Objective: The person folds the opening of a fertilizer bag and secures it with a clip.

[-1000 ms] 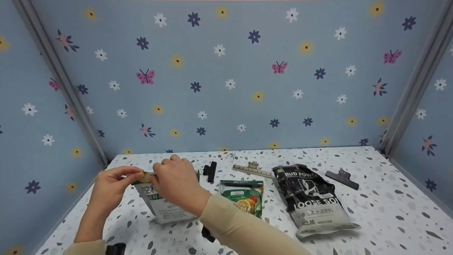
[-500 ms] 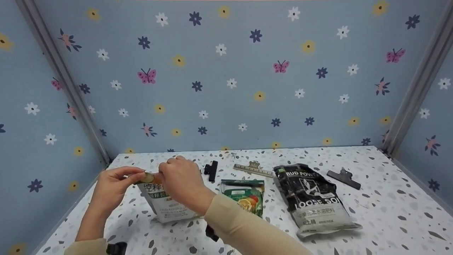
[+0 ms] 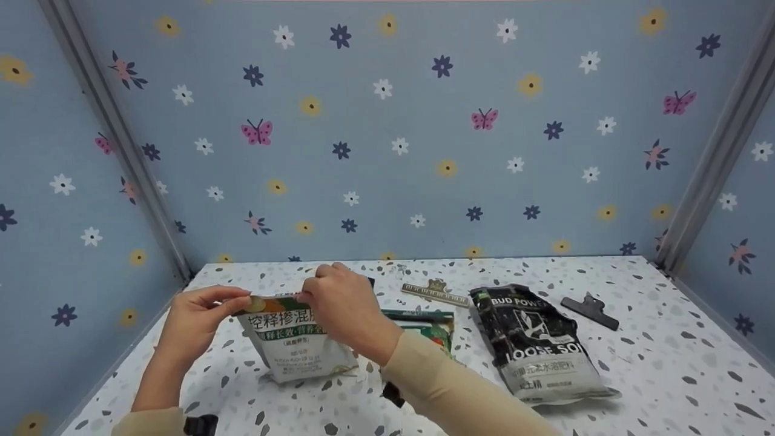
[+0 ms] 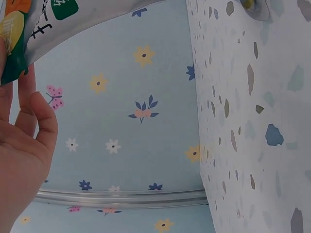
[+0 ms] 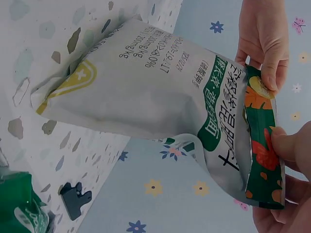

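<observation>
The speckled counter (image 3: 672, 375) carries everything I'm working with. The biggest thing on it is the black bag (image 3: 539, 339), lying at the right; I see no clip on it, so I count it as untouched. The white bag (image 3: 303, 351) is the one in work. It stands at the left of the counter, its top turned over into a coloured band (image 5: 262, 119). I judge that fold well along but the fastening undone, since nothing clamps it. The green pouch (image 3: 439, 339) lies between the two bags, and no clip shows on its visible part either.

Both grips are busy: my left grip (image 3: 197, 315) pinches one end of the band, and my right grip (image 3: 348, 312) pinches it near the other end, thumb in front. The brass-coloured clip (image 3: 435, 294), the grey clip (image 3: 591, 312) and the black clip (image 5: 74, 200) all lie loose on the counter, so by my reckoning the clipping is what remains.

As for what I can't see, the white bag's far face is out of sight, and the left wrist view catches only its corner. My right grip and sleeve (image 3: 466, 393) cover much of the green pouch, and only a tip of the black clip shows in the head view
</observation>
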The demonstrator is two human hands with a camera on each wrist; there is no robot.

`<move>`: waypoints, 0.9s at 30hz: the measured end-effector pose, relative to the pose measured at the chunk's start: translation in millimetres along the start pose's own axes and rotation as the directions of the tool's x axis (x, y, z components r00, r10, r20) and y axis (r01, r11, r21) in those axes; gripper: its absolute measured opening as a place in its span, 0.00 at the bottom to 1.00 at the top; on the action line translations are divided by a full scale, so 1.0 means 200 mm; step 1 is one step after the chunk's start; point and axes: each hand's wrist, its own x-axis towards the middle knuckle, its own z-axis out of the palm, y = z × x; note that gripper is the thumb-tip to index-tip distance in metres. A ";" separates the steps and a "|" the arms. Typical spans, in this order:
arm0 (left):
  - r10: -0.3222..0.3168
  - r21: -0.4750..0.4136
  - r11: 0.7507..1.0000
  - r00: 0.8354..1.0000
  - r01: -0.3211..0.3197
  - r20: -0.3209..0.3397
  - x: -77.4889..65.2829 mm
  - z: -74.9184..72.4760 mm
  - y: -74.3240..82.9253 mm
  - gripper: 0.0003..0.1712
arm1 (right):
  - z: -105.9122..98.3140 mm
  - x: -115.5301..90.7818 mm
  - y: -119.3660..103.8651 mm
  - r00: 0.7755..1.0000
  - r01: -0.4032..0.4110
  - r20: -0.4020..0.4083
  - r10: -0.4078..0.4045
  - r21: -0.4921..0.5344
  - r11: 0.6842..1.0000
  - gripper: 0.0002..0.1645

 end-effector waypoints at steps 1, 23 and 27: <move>-0.003 0.000 1.000 1.000 0.003 0.003 0.00 0.00 0.00 0.18 | -0.01 -0.01 0.01 1.000 0.000 0.000 0.000 0.007 1.000 0.11; -0.047 -0.008 0.999 0.999 0.048 0.018 0.02 0.00 -0.01 0.19 | -0.02 -0.10 0.17 0.997 0.025 -0.078 -0.013 0.146 0.989 0.06; -0.066 -0.027 0.997 0.998 0.066 0.022 0.02 0.00 -0.01 0.19 | -0.03 -0.10 0.19 1.000 -0.001 -0.014 0.004 0.225 0.974 0.05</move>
